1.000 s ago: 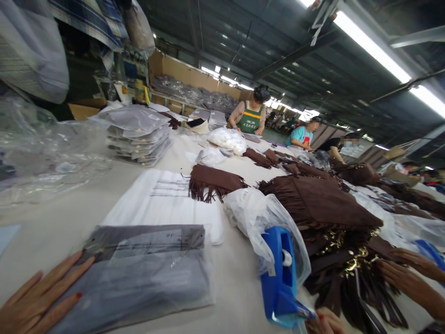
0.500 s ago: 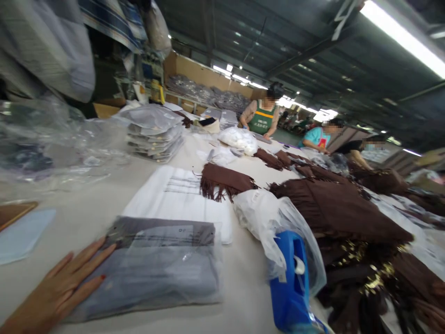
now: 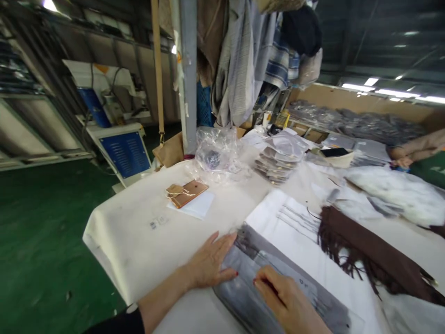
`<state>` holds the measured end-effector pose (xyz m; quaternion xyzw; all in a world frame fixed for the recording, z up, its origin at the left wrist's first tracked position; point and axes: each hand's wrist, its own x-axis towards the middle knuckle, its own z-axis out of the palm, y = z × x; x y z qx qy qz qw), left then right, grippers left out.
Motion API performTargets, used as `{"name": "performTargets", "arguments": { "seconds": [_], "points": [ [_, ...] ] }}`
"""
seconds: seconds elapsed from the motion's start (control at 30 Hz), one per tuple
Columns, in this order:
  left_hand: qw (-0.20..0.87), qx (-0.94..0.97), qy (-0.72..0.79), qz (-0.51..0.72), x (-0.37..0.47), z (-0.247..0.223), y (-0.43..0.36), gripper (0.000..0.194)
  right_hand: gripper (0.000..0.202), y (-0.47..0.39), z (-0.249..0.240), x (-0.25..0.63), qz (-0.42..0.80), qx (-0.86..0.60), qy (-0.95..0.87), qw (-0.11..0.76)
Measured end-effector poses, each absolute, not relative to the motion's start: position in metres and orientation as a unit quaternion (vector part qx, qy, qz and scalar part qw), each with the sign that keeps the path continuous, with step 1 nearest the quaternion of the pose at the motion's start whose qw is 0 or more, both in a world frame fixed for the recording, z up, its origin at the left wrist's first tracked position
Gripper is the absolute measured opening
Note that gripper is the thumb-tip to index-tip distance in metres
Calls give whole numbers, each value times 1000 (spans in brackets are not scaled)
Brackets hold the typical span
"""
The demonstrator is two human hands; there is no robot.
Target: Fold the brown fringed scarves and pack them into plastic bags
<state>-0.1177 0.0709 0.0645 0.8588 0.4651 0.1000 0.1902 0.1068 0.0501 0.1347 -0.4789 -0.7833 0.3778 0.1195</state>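
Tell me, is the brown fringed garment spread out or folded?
Folded: the brown fringed garment lies as a narrow band, fringe trailing off one edge.

A rose-gold phone [image 3: 187, 193] lies on white paper [image 3: 196, 207] near the table's [image 3: 132, 236] far-left corner, with crumpled clear plastic [image 3: 216, 153], stacked bagged garments [image 3: 280, 157] behind, and a brown fringed garment [image 3: 368, 253] at the right

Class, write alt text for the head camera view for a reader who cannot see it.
Both hands, left hand and right hand, press flat on a grey bagged garment on a white table. Beside it lies a brown fringed garment; farther back, a phone and stacked bagged garments.
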Motion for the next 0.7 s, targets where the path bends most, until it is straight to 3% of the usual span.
{"name": "performTargets", "arguments": {
  "seconds": [0.1,0.33,0.5,0.63,0.7],
  "points": [
    [203,851,470,117,-118,65,71,96,18,101,145,73,323,-443,-836,-15],
    [245,833,475,141,-118,66,72,95,14,139,125,40,255,-470,-835,-130],
    [241,837,468,151,-118,63,70,91,5,147,121,38,233,-533,-800,-145],
    [230,844,462,143,-118,64,70,85,32,154,123,50,196,-602,-765,-120],
    [228,848,461,130,-118,68,71,83,28,154,127,61,178,-619,-758,-104]
  ]
}}
